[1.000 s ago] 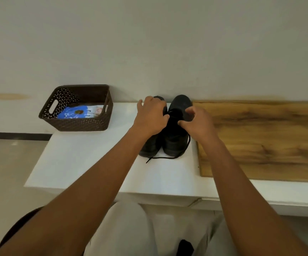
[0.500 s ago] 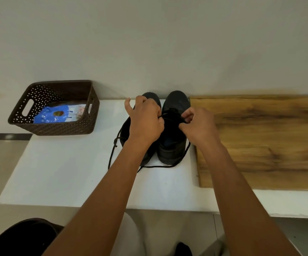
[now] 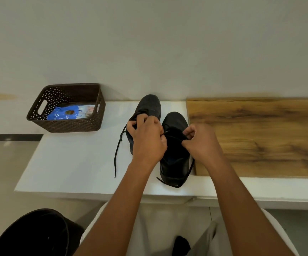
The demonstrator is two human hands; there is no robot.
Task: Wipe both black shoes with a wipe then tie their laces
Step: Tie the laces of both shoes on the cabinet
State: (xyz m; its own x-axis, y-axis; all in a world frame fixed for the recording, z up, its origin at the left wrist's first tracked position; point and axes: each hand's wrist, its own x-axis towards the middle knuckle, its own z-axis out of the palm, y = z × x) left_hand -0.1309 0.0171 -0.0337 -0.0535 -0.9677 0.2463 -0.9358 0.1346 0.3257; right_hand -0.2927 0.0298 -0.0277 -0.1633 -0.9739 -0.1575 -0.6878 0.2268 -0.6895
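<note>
Left shoe [image 3: 150, 108] shifted back | 2 shoes | both grips pinch lace [image 3: 173, 137] (right shoe [image 3: 175, 126])

Bare forearms without sleeves, left hand [image 3: 146, 139], right hand [image 3: 202, 143], light grey trousers [image 3: 160, 228] on the lap

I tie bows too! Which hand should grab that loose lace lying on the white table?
Probably the left hand: the loose lace trails on its side, beside the left shoe.

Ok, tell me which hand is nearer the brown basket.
Left. The left hand is over the farther shoe, with bare white table between it and the brown basket. The right hand is farther off, beyond the nearer shoe, by the wooden board.
</note>
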